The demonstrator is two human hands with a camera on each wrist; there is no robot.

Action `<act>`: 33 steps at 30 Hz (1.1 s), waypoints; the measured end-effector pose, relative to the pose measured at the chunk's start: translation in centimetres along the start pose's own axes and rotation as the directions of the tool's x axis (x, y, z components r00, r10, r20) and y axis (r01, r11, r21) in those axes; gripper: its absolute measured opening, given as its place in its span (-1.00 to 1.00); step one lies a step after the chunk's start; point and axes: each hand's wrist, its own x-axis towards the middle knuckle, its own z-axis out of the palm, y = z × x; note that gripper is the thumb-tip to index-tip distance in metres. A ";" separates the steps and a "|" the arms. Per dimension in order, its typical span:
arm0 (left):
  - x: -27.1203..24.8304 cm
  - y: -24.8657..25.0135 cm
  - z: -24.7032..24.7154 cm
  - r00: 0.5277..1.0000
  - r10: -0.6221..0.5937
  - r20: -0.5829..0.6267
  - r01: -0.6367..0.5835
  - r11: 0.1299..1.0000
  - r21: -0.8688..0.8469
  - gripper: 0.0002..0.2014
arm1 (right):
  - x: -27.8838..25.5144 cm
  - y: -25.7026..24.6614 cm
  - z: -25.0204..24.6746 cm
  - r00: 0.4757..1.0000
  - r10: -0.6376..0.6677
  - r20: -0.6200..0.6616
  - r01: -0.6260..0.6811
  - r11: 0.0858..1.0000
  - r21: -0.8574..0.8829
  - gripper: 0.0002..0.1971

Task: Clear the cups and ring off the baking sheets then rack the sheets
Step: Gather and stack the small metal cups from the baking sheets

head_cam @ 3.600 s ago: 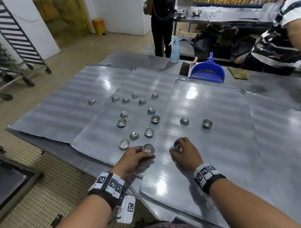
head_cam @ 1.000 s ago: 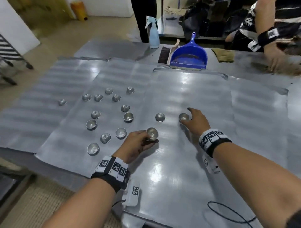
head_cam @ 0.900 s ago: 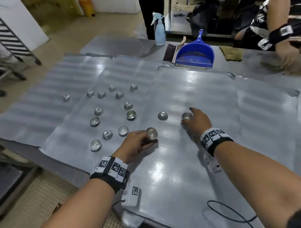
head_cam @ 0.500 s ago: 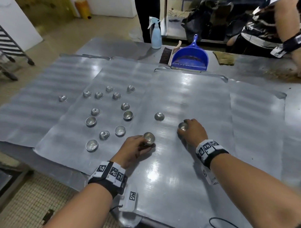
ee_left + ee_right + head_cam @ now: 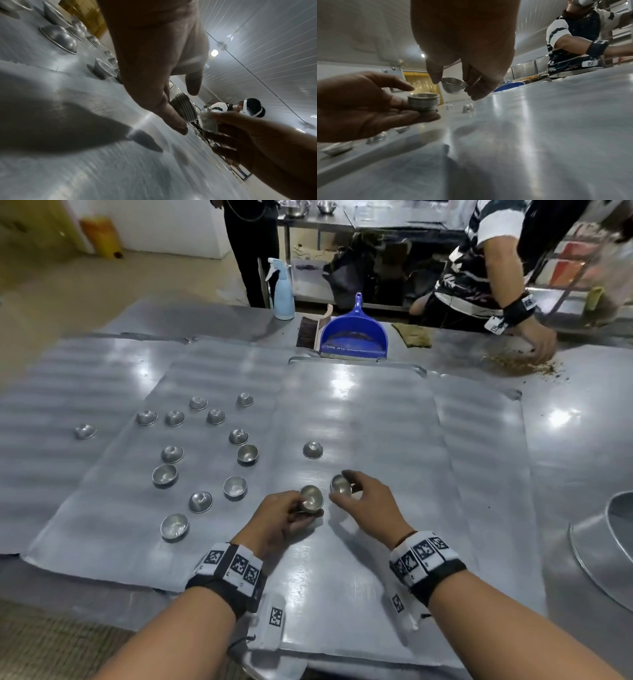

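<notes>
My left hand [image 5: 284, 517] holds a stack of nested small metal cups [image 5: 311, 497] just above the front baking sheet [image 5: 376, 542]; the stack's ribbed rims [image 5: 423, 102] show in the right wrist view. My right hand [image 5: 363, 501] pinches a single metal cup [image 5: 341, 485] between thumb and fingers, lifted and tilted right beside the stack [image 5: 184, 112]. One upturned cup [image 5: 312, 449] stands alone on the same sheet. Several more cups [image 5: 236, 486] lie scattered on the sheet to the left [image 5: 113, 535].
A large metal ring [image 5: 609, 546] lies at the right edge. A blue dustpan [image 5: 354, 337], brush and spray bottle [image 5: 283, 290] stand at the back. Another person's hand [image 5: 537, 344] sweeps crumbs at the back right. Further sheets [image 5: 41, 392] overlap to the left.
My right hand picked up the cup on the right and carried it back toward the stack in my left hand. The left hand stayed about where it was.
</notes>
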 end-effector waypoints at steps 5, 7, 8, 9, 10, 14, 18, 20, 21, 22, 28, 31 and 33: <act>0.3 0.7 -0.7 0.999 -0.016 0.047 0.017 0.999 -0.033 -0.83 | -1.1 -2.4 1.8 0.996 -0.072 0.045 0.071 0.997 0.019 -0.42; 0.2 0.8 -1.1 0.998 -0.020 0.067 0.022 0.999 -0.038 -0.80 | -1.2 -2.6 2.5 0.993 -0.093 0.071 0.096 0.995 -0.030 -0.42; 0.2 0.8 -1.3 0.997 -0.019 0.075 0.023 0.999 -0.047 -0.79 | -1.3 -2.6 2.7 0.991 -0.104 0.080 0.108 0.993 -0.053 -0.42; 0.2 0.8 -1.5 0.997 -0.016 0.077 0.021 0.998 -0.054 -0.78 | -1.2 -2.6 3.0 0.990 -0.111 0.086 0.117 0.991 -0.070 -0.41; 0.1 0.9 -1.7 0.997 -0.013 0.079 0.017 0.998 -0.058 -0.77 | -1.2 -2.5 3.2 0.989 -0.113 0.091 0.121 0.989 -0.081 -0.41; 0.1 1.1 -2.5 0.997 0.004 0.077 -0.002 1.000 -0.026 -0.74 | -0.8 -2.5 4.2 0.987 -0.124 0.104 0.131 0.989 -0.061 -0.40; 0.0 1.4 -3.1 0.994 0.057 0.096 -0.057 0.998 0.002 -0.78 | -0.5 -3.3 4.2 0.985 -0.138 0.099 0.137 0.990 0.025 -0.36; 0.0 1.7 -3.4 0.995 0.072 0.068 -0.072 0.997 -0.009 -0.81 | 0.4 -3.5 3.6 0.989 -0.138 0.049 0.138 0.990 0.019 -0.43; 0.0 1.9 -3.5 0.996 0.075 0.042 -0.074 0.997 -0.027 -0.82 | 1.1 -3.4 3.2 0.990 -0.136 0.022 0.136 0.991 -0.007 -0.48; 0.1 2.0 -3.7 0.997 0.076 0.011 -0.075 0.996 -0.051 -0.83 | 2.0 -3.3 2.8 0.992 -0.128 0.005 0.128 0.991 -0.033 -0.52; 0.2 2.3 -4.8 0.990 0.080 -0.113 -0.092 0.989 -0.113 -0.89 | 8.5 -1.4 1.7 0.997 -0.017 0.075 0.037 0.964 -0.265 -0.52; 0.3 2.2 -5.3 0.988 0.059 -0.144 -0.079 0.988 -0.134 -0.79 | 11.6 -1.0 1.9 0.988 -0.001 0.155 0.059 0.927 -0.371 -0.45; 0.3 2.1 -5.7 0.986 0.052 -0.156 -0.074 0.987 -0.140 -0.74 | 13.2 -0.9 2.4 0.979 -0.002 0.205 0.087 0.910 -0.405 -0.39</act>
